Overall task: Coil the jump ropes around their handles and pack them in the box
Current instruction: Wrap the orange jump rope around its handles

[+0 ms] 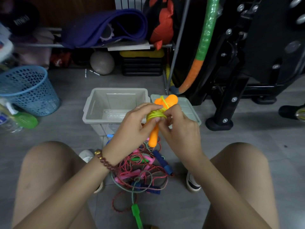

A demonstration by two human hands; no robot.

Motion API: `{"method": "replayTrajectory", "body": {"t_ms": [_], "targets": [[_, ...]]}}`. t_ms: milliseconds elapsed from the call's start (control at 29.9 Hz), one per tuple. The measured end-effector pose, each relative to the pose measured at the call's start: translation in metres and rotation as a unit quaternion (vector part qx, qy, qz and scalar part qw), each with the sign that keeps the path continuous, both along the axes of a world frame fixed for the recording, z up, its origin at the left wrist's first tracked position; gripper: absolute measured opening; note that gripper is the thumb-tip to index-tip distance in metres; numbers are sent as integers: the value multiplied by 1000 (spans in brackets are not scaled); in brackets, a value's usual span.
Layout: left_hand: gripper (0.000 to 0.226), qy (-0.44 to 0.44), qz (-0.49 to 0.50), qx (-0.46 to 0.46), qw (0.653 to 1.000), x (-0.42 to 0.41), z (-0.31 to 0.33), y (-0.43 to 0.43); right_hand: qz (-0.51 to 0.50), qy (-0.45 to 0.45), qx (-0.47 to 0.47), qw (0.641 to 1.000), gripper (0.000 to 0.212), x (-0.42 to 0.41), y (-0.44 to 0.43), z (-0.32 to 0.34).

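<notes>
Orange handles (153,138) wound with a yellow-green rope (155,115) are held in both hands, just in front of the open box (87,111).

The pair of handles is gripped by the left hand (132,128), fingers curled round them and the thumb laid on the coil. The rope at the coil is pinched by the fingertips of the right hand (179,128). The handles are held tilted, their upper ends seen against the lid (189,109), which lies on the floor touching the box's right side. A tangled pile of ropes (142,169), with pink, blue and green handles, is seen on the floor between the person's knees, below the hands. A blue basket (28,90) stands well apart at the left.
</notes>
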State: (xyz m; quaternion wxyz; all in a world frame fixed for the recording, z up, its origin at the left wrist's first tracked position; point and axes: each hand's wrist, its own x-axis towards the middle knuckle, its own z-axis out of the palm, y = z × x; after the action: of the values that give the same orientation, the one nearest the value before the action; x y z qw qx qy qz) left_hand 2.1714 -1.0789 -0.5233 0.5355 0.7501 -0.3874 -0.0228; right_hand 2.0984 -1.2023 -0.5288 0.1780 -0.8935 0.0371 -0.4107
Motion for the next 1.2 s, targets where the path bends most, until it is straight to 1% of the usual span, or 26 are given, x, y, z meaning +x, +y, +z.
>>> {"method": "replayTrajectory", "body": {"t_ms": [134,234,267,301,367,434,534,635,701,802,902,969,1069,1135,1202], "targets": [[19,-20,2,-27,999,0,6,0,-18,-33,-18,999,15,2,1,0],[12,-40,-4,-8,999,-1,7,3,-11,-43,-76,996,11,4,-1,1],[13,-54,2,7,999,0,6,5,-7,-37,-81,996,11,4,-1,1],[17,-81,11,26,996,0,5,6,-3,-24,-72,997,12,4,-1,1],[25,-152,28,56,986,2,3,8,15,7,-25,1000,11,4,2,2],[27,-184,35,56,981,1,0,8,19,25,-10,999,11,3,3,3],[26,-164,46,26,985,0,-4,2,-4,34,7,999,16,4,4,1],[18,-128,69,-10,989,1,-3,-3,4,21,77,997,8,7,7,-3],[15,-100,85,-26,991,3,-1,-5,6,24,117,993,7,10,8,-5],[11,-97,105,-18,990,3,-3,-8,46,66,202,976,7,11,7,-6],[6,-111,111,-9,988,1,-4,-10,71,70,212,972,6,13,5,-13],[4,-90,81,-40,992,2,-2,-11,94,50,203,973,7,13,-1,-15],[11,27,-23,-103,994,7,5,-6,135,15,211,968,8,12,-9,-10],[18,56,-74,-105,990,10,7,-4,154,-15,253,955,8,10,-10,-9],[24,70,-79,-105,989,11,9,-3,168,-26,287,943,10,8,-10,-9]]}}
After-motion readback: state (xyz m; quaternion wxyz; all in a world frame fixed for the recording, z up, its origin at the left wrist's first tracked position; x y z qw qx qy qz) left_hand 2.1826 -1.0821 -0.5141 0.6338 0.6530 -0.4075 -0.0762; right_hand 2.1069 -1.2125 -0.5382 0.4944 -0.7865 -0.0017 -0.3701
